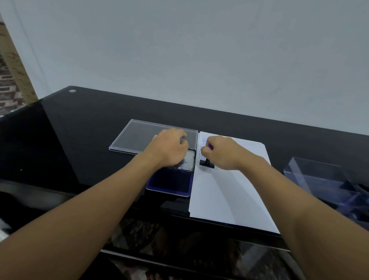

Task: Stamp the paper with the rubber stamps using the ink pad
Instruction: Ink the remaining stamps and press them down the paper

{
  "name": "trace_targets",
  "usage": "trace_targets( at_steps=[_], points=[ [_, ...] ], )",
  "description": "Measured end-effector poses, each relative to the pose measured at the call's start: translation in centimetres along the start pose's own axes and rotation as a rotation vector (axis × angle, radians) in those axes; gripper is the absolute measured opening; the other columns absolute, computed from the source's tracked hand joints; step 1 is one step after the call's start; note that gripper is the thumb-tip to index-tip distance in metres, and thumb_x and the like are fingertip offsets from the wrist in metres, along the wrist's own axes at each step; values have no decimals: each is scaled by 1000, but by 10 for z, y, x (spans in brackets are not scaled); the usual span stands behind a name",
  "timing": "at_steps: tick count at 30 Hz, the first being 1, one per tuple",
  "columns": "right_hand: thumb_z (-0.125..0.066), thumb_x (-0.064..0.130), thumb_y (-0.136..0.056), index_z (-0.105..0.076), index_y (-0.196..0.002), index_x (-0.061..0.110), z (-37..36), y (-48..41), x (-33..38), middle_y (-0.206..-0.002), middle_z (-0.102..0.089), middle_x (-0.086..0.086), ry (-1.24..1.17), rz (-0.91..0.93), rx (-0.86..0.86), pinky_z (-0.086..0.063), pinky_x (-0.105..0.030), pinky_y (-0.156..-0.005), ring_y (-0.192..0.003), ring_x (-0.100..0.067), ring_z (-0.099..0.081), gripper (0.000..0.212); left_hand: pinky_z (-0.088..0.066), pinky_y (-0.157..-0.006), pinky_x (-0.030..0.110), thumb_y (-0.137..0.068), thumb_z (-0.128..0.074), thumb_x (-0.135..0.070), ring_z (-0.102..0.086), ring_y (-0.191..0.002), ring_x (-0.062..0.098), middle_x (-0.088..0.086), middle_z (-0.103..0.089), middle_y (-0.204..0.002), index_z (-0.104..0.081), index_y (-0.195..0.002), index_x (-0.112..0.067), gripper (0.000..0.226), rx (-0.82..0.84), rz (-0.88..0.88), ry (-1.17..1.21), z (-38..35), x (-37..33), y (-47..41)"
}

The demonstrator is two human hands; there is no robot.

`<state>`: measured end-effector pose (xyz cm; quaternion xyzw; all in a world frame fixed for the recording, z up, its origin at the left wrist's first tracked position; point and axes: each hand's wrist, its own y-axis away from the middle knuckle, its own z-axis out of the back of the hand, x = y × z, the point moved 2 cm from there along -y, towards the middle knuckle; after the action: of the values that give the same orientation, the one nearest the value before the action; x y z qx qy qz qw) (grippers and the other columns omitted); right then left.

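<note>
Paper (229, 194), thin and limp, lies right of the ink pad (169, 184), whose lid the left hand (168, 148) grips with curled fingers. Right hand (223, 154) clasps the rubber stamp (207, 163), standing on the paper's far left; it is likely light and rigid, best held by its handle.

Blue stamped letters "AME" repeat in stacked lines at the top left corner of the white paper (229, 194) (the rest of each line hides behind the right hand (223, 152)).
</note>
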<state>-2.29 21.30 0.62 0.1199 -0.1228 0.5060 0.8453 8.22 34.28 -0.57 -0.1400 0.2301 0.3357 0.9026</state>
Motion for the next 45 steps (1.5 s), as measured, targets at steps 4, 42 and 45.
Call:
trace_targets(
  at_steps=[4,42,45],
  points=[
    [-43,31,-99,-47,-82,14,-3,-4,1,-84,-54,-3,20,1,8,-37,-32,-61,-75,-22,-49,25,-37,-112,45,-102,-42,-23,-50,-129,24,5,-55,-142,-54,-138,-14,39,12,7,13,-3,1,-5],
    [-39,24,-100,-28,-73,22,-26,-4,4,-73,-44,-5,-36,1,-39,-25,-30,-51,-63,-17,-39,29,-49,-96,46,-95,-38,-29,-59,-100,26,1,-67,-112,-65,-104,-23,30,82,70,30,-17,9,-18],
    [-40,23,-98,-30,-73,21,-25,-7,3,-73,-45,-5,-35,-11,-32,-24,-30,-51,-63,-16,-38,27,-49,-96,46,-95,-39,-29,-59,-99,25,1,-67,-112,-65,-104,-23,29,84,64,32,-17,10,-19]
  ],
)
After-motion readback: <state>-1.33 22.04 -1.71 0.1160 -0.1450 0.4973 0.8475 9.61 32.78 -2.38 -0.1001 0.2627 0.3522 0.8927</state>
